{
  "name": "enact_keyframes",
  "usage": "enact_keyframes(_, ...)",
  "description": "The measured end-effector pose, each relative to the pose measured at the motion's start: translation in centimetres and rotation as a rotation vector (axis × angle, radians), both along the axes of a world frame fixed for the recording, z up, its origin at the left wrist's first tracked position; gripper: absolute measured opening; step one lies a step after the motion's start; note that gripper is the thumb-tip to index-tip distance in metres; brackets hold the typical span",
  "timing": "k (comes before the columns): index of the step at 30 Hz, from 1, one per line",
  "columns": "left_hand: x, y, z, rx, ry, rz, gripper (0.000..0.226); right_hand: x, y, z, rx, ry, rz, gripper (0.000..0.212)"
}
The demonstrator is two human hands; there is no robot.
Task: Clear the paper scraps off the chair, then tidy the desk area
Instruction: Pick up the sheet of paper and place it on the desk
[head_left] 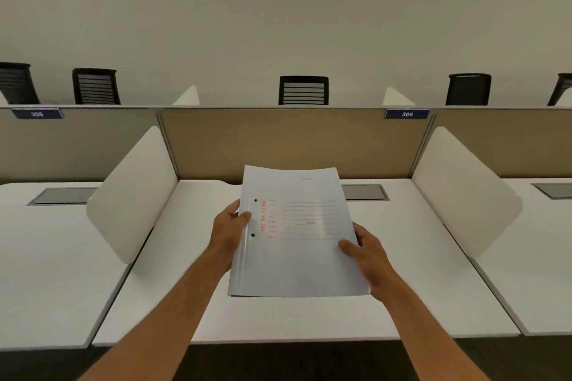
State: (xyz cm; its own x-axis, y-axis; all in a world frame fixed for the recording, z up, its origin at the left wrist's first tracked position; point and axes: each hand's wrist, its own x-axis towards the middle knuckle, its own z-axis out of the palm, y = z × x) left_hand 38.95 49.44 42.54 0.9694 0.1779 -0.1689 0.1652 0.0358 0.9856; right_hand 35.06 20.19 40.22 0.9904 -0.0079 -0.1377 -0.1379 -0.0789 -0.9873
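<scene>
A pale blue paper folder (297,260) with red print and two punch holes hangs over the middle of the white desk (173,294). My left hand (227,233) grips its left edge, thumb on top near the holes. My right hand (366,254) grips its right edge, thumb on the cover. The folder tilts slightly, its near edge just above the desk top. No chair at this desk and no paper scraps are in view.
White angled side dividers (133,195) (464,192) flank the desk, with a tan back panel (294,142) behind. A grey cable hatch (365,192) sits at the back right. Neighbouring desks lie left and right. Black chairs (303,90) stand beyond the panel.
</scene>
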Motion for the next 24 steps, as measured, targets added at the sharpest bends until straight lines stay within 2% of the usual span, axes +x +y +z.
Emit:
enact_keyframes(11, 13.0, 2.3, -3.3, 0.070, 0.014, -0.023, 0.033, 12.4, 2.7, -2.8, -0.009, 0.076, -0.031, 0.033)
enact_keyframes(24, 35.5, 9.0, -17.2, 0.032, 0.184, -0.057, 0.041, 35.1, 9.8, -15.2, -0.127, 0.280, -0.095, 0.044)
